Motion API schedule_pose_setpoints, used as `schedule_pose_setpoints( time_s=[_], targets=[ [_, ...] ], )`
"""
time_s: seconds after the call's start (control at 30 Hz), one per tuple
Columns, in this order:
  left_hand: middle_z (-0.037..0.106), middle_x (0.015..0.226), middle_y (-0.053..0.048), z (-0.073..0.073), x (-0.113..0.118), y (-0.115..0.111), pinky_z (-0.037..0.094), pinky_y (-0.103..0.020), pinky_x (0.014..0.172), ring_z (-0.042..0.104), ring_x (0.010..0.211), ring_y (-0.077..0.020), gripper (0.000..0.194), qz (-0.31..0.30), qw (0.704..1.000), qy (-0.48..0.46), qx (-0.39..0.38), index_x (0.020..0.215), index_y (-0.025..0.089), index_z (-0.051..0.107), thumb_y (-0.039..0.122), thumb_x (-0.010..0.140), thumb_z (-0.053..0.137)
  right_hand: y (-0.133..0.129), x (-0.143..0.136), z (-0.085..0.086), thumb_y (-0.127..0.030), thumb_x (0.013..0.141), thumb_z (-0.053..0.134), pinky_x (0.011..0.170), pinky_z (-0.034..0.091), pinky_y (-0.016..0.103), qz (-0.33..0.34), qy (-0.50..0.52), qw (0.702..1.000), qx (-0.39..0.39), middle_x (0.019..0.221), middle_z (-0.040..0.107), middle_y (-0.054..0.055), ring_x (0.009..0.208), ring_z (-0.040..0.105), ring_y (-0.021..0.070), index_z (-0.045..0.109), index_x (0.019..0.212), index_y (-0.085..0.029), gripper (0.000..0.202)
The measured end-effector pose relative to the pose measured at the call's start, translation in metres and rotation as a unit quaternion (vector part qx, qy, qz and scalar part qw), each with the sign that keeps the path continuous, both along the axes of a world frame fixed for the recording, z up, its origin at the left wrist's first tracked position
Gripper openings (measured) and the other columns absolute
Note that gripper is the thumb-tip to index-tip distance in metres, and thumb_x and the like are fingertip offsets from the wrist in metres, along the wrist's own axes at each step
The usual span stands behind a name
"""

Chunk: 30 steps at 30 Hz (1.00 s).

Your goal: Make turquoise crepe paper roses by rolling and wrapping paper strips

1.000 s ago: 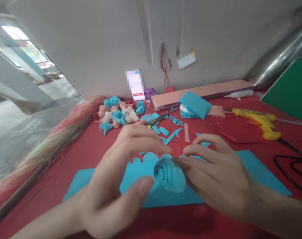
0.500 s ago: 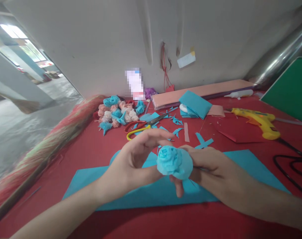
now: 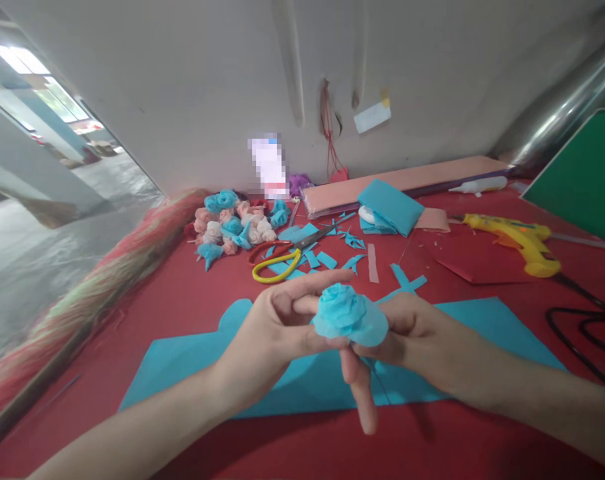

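A blue paper rose [image 3: 343,310] is held in front of me, its ruffled top facing up and a thin stem slanting down beneath it. My left hand [image 3: 287,327] pinches the rose's left side between thumb and fingers. From the right, my right hand [image 3: 417,337] grips the base and a loose outer petal, with a finger pointing down below the flower. Under both hands lies a long blue paper sheet [image 3: 192,373] on the red table [image 3: 172,440]. Scissors [image 3: 290,257] with red and yellow handles rest beyond my left hand.
Paper roses [image 3: 232,223] are piled at the back left. Blue scraps [image 3: 353,241] lie beside the scissors. Folded blue paper [image 3: 391,207] and a pink paper pack [image 3: 407,185] are further back. A yellow glue gun [image 3: 522,240] with a black cord sits at the right.
The rose has tilted so that its side shows more. My left fingers have closed in on it, and the finger below the flower now reaches further down.
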State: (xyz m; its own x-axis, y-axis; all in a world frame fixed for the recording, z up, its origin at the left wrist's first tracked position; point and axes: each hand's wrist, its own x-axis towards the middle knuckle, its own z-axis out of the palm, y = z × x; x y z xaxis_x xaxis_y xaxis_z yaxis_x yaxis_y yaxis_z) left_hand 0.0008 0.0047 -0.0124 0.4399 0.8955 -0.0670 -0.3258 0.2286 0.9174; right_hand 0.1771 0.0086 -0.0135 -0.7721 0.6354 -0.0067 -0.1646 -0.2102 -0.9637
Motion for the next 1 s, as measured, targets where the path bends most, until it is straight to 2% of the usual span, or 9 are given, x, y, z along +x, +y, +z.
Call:
schedule_pose_setpoints(
  time_s=[0.13,0.27,0.33,0.43,0.53,0.63,0.83,0.93,1.0],
  targets=[
    [0.075,0.069,0.002,0.000,0.001,-0.001,0.053,-0.016,0.071,0.067,0.063,-0.0080,0.039,0.001,1.000,-0.004,-0.009,0.104,0.021,0.071,0.021,0.066,0.081,0.001,-0.002,-0.007,-0.045,0.090,0.053,0.077,0.048,0.027,-0.007,0.007,1.000,-0.006,0.057,0.069,-0.001,0.068,0.066,0.0133,0.066,0.073,-0.018,0.034],
    [0.071,0.063,0.005,-0.002,0.002,-0.001,0.053,-0.017,0.058,0.060,0.048,-0.0053,0.035,0.004,0.999,-0.053,-0.005,0.101,0.020,0.068,0.013,0.068,0.079,-0.005,-0.003,-0.011,-0.038,0.094,0.048,0.070,0.048,0.022,-0.078,-0.037,0.990,0.112,0.069,0.073,-0.001,0.069,0.065,0.0111,0.067,0.075,-0.019,0.033],
    [0.070,0.065,0.005,-0.004,0.004,-0.001,0.050,-0.014,0.054,0.060,0.052,-0.0054,0.034,0.031,0.998,-0.057,-0.004,0.097,0.020,0.067,0.008,0.067,0.078,-0.010,-0.004,-0.010,-0.031,0.095,0.047,0.065,0.047,0.020,-0.151,-0.086,0.962,0.213,0.071,0.072,-0.003,0.066,0.064,0.0100,0.067,0.073,-0.020,0.032],
    [0.070,0.068,0.005,-0.008,0.008,-0.003,0.052,-0.017,0.053,0.062,0.055,-0.0089,0.032,0.071,0.997,-0.032,0.004,0.093,0.021,0.060,0.008,0.067,0.076,-0.015,-0.007,-0.011,-0.024,0.094,0.046,0.056,0.045,0.020,-0.250,-0.155,0.884,0.364,0.065,0.068,-0.003,0.059,0.062,0.0099,0.066,0.069,-0.020,0.032],
    [0.068,0.066,0.006,-0.011,0.011,-0.005,0.052,-0.022,0.050,0.061,0.053,-0.0110,0.030,0.088,0.996,-0.016,0.024,0.089,0.023,0.052,0.011,0.071,0.074,-0.018,-0.010,-0.012,-0.023,0.097,0.040,0.052,0.044,0.021,-0.291,-0.185,0.816,0.463,0.063,0.067,-0.001,0.058,0.062,0.0113,0.064,0.068,-0.018,0.038],
    [0.065,0.064,0.008,-0.012,0.013,-0.007,0.051,-0.020,0.051,0.058,0.053,-0.0090,0.029,0.091,0.995,-0.026,0.041,0.085,0.023,0.049,0.009,0.073,0.072,-0.019,-0.013,-0.015,-0.023,0.099,0.035,0.055,0.046,0.026,-0.304,-0.213,0.765,0.526,0.063,0.068,0.002,0.059,0.062,0.0145,0.063,0.069,-0.015,0.042],
    [0.063,0.061,0.010,-0.012,0.013,-0.010,0.049,-0.015,0.058,0.059,0.055,-0.0058,0.029,0.120,0.991,-0.023,0.054,0.079,0.021,0.050,0.006,0.071,0.073,-0.018,-0.011,-0.022,-0.023,0.098,0.036,0.053,0.044,0.029,-0.308,-0.250,0.715,0.575,0.061,0.066,0.006,0.058,0.061,0.0184,0.064,0.072,-0.012,0.040],
    [0.065,0.063,0.010,-0.014,0.014,-0.011,0.047,-0.015,0.061,0.058,0.060,-0.0061,0.029,0.143,0.988,-0.011,0.063,0.084,0.022,0.054,0.008,0.070,0.076,-0.017,-0.011,-0.023,-0.018,0.098,0.036,0.052,0.041,0.028,-0.324,-0.248,0.683,0.606,0.061,0.065,0.005,0.056,0.057,0.0178,0.064,0.078,-0.012,0.035],
    [0.064,0.065,0.010,-0.015,0.014,-0.012,0.046,-0.016,0.062,0.056,0.062,-0.0061,0.031,0.153,0.986,-0.003,0.067,0.089,0.024,0.057,0.009,0.070,0.076,-0.016,-0.011,-0.023,-0.015,0.097,0.036,0.052,0.039,0.028,-0.334,-0.243,0.672,0.614,0.058,0.062,0.004,0.054,0.053,0.0170,0.062,0.075,-0.013,0.035]
  ],
)
